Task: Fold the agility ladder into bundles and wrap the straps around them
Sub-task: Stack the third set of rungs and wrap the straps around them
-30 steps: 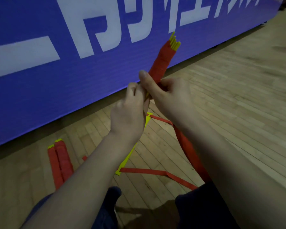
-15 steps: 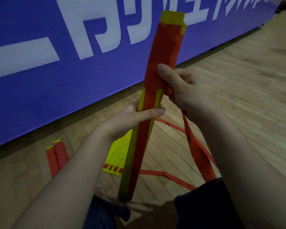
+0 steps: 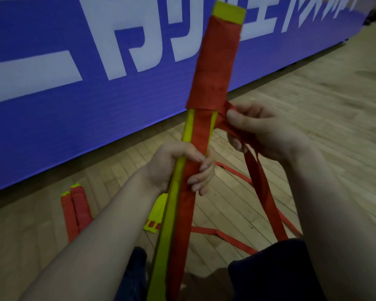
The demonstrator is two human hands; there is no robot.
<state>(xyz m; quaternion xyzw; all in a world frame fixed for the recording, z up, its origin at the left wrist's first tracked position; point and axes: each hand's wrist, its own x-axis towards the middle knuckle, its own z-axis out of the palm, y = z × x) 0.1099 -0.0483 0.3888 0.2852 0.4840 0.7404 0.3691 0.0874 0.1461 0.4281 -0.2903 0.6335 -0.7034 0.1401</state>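
A long bundle [image 3: 213,68] of yellow ladder rungs stands nearly upright in front of me, its upper half wound in red strap. My left hand [image 3: 182,168] grips the bundle around its middle, below the wound part. Just right of the bundle, my right hand [image 3: 256,131] pinches the red strap [image 3: 263,187] at the lower edge of the winding. The strap's loose tail hangs from that hand down to the floor.
Two wrapped red bundles [image 3: 76,211] lie on the wooden floor at the left. Loose yellow rungs [image 3: 155,216] and red strap [image 3: 221,234] lie on the floor behind the held bundle. A blue banner with white letters [image 3: 74,83] runs along the back. My dark-clothed knees fill the bottom edge.
The bundle has swung from pointing away to nearly upright and closer to me. My left hand went from pinching near its middle to a full grip lower down. My right hand keeps hold of the strap.
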